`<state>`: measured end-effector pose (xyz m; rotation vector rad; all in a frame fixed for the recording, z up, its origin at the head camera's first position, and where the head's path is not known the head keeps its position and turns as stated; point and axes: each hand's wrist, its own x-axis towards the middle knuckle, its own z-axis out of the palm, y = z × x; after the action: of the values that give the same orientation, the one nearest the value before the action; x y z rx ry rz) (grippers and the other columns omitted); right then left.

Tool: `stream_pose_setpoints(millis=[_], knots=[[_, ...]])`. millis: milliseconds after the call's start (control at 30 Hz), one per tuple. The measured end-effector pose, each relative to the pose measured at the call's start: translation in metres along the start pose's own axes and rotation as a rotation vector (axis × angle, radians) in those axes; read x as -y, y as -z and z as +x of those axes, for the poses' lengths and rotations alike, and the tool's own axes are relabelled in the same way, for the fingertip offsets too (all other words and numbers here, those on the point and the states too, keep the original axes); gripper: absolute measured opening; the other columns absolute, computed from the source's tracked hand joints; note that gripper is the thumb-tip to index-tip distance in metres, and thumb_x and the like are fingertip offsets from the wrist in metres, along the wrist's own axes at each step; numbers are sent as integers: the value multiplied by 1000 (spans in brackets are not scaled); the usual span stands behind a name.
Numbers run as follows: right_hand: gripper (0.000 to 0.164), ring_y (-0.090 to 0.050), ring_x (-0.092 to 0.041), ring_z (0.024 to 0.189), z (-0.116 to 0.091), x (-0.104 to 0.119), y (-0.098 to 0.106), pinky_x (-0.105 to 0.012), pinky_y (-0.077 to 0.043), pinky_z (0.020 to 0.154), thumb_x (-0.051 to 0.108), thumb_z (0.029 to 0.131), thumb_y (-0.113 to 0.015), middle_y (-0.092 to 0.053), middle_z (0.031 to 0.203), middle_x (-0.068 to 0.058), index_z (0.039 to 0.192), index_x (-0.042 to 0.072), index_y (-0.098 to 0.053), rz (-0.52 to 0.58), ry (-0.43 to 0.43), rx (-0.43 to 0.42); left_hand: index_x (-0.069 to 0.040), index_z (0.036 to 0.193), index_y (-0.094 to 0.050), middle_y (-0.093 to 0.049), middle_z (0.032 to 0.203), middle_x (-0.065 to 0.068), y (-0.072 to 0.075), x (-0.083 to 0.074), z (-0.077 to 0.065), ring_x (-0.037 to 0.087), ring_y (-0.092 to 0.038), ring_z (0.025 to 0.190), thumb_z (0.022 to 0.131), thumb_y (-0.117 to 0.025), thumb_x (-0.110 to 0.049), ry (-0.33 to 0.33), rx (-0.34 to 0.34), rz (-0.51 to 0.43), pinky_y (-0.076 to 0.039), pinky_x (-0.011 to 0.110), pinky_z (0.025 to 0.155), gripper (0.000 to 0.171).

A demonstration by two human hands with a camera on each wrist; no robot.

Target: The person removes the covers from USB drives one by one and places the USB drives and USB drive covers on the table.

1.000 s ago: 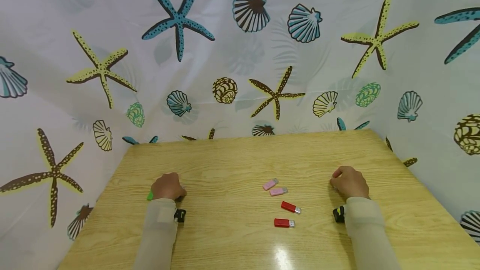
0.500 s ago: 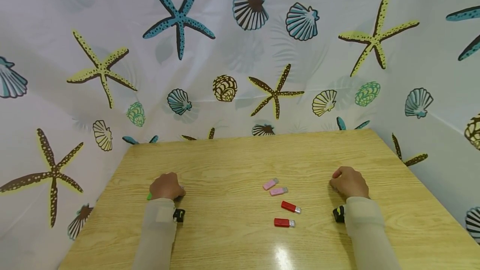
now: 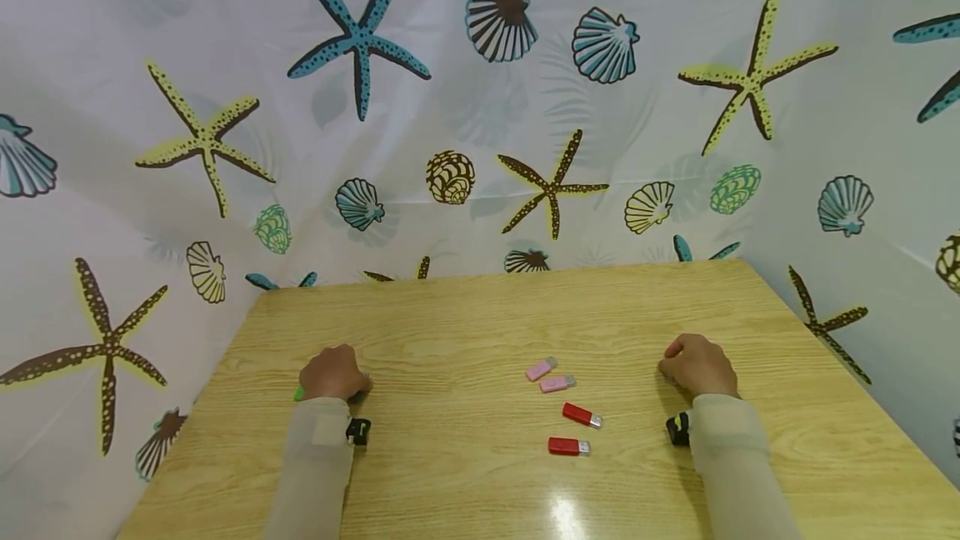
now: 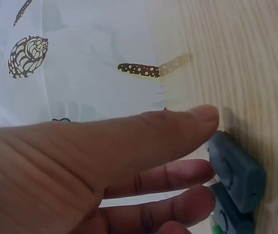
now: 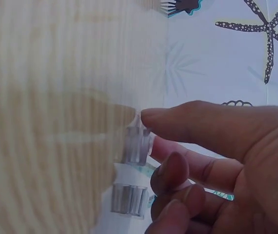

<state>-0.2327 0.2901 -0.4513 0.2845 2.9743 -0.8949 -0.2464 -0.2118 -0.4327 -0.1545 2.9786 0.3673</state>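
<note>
My left hand (image 3: 332, 372) is low over the left part of the table. In the left wrist view its thumb and forefinger pinch the end of a dark grey USB stick (image 4: 237, 170). A second grey USB stick (image 4: 231, 214) lies beside it, with a bit of a green thing (image 4: 216, 226) behind. My right hand (image 3: 699, 365) is low over the right side, thumb and forefinger pinching a small clear ribbed block (image 5: 138, 146). Another clear block (image 5: 129, 200) is below it in the right wrist view, close to the curled fingers. The head view hides both clear blocks.
Two pink USB sticks (image 3: 557, 383) lie mid-table between the hands. Nearer me are a red USB stick (image 3: 582, 415) and another red USB stick (image 3: 567, 446). The wooden table (image 3: 450, 315) meets a shell-printed curtain (image 3: 480, 107) at the back and sides.
The left hand has shifted very slightly left. The right hand and the USB sticks stay where they were. The curtain on the right has shifted outward.
</note>
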Motion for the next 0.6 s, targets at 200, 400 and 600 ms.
stream_pose_setpoints(millis=[200, 400, 600], knots=[[23, -52, -25, 64, 1, 1, 2, -34, -42, 52, 13, 82, -62, -63, 87, -19, 100, -2, -63, -10, 18, 3, -8, 59, -58, -47, 48, 1, 1, -2, 0, 15, -40, 44, 77, -73, -19, -15, -11, -25, -33, 31, 41, 26], [28, -53, -25, 65, 1, 2, 3, -36, -43, 55, 15, 85, -61, -65, 89, -19, 106, -4, -63, -12, 35, 8, -9, 62, -57, -48, 50, 0, 3, -8, -3, 15, -44, 45, 81, -74, -26, -52, -32, -29, -37, 31, 42, 31], [32, -57, -25, 67, -1, 6, 4, -41, -47, 59, 15, 87, -59, -65, 98, -25, 111, -6, -62, -23, 79, 12, -9, 66, -55, -46, 55, -2, 7, -15, -7, 12, -40, 47, 82, -73, -27, -94, -38, -59, -33, 28, 42, 31]])
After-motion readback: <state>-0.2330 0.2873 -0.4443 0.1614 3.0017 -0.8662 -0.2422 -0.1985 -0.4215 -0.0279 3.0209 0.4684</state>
